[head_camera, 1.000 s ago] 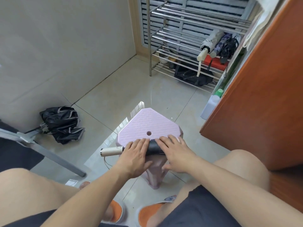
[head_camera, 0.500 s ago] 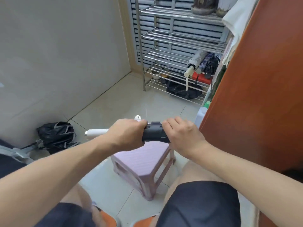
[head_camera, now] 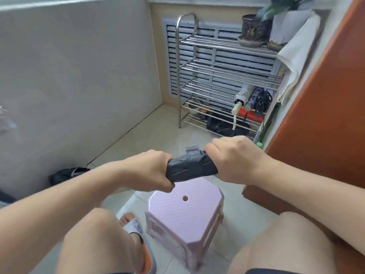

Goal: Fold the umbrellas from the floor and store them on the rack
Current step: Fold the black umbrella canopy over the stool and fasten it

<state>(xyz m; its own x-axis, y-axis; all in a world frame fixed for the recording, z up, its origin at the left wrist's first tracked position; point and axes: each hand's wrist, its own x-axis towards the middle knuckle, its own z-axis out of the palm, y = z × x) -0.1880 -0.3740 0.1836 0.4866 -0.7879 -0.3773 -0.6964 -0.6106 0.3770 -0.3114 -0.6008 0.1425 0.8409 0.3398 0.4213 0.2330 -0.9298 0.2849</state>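
A folded dark grey umbrella is held level in the air above a pink stool. My left hand grips its left end and my right hand grips its right end, with the strap tab sticking up between them. Its handle is hidden behind my left hand. The steel rack stands at the back, and three folded umbrellas lie on a lower shelf at its right. Another black umbrella lies unfolded on the floor by the left wall.
Potted plants stand on the rack's top shelf, a white cloth hangs at its right. An orange-brown door fills the right side. A dark bag and small pots sit low in the rack. My knees and sandalled foot frame the stool.
Both hands lifted the rolled umbrella off the stool into the air and closed round it. The view tilted up toward the rack, and the pale handle went out of sight.
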